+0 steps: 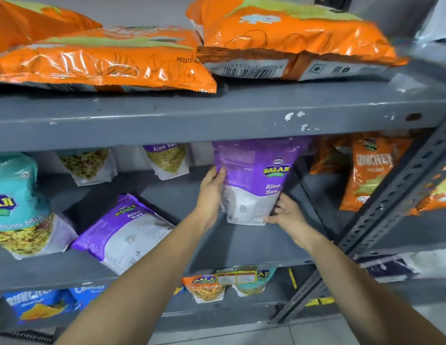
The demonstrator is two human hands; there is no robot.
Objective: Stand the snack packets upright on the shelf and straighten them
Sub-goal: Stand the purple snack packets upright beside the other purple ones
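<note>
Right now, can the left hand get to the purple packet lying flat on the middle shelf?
Probably yes: the flat purple packet lies open beside the left hand, nothing between. But both hands hold the upright packet.

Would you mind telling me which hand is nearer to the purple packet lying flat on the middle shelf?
Left. The left hand is just right of the flat purple packet; the right hand is farther right.

A shop's snack aisle or stockroom.

Grey slotted-angle metal shelving (217,115) with chipped paint carries many branded snack packets in multiples: orange chip bags (105,61) lying on the top tier, purple Aloo Sev pouches (125,230) and a teal mix pouch (18,207) on the middle tier, blue and orange packs (37,305) below. Barcodes (249,70) show on the bags. A second rack (371,170) of orange packs stands to the right, over a tiled floor (242,334).
</note>
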